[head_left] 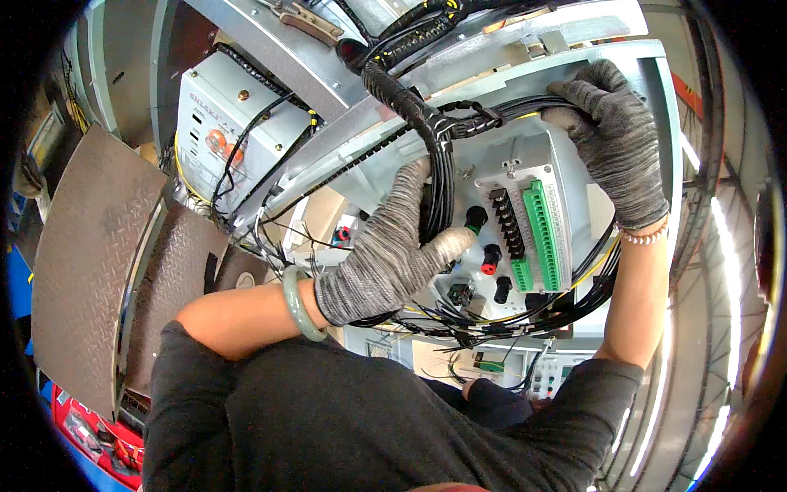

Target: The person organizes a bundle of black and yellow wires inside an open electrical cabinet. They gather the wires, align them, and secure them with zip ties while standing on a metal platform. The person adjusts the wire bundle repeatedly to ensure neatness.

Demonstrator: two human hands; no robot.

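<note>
My left hand (381, 258), in a grey knit glove, is closed round a thick bundle of black wires (441, 193) that hangs from a wrapped cable trunk (398, 94). Its thumb lies across the front of the bundle. At the upper right, my gloved right hand (619, 139) has its fingers closed on a branch of black wires (525, 105) running along the panel's upper edge. Between the hands sits a grey metal device with a green terminal strip (541, 234) and a row of black terminals (507, 223). The wire ends inside my right hand are hidden.
Below the device, loose black and yellow wires (484, 328) sag in an arc. Red (491, 259) and black (502, 289) round knobs stick out beside it. A white metal box (238, 123) is at the left, above brown tread-plate steps (90, 271). A red tray of tools (98, 439) lies lower left.
</note>
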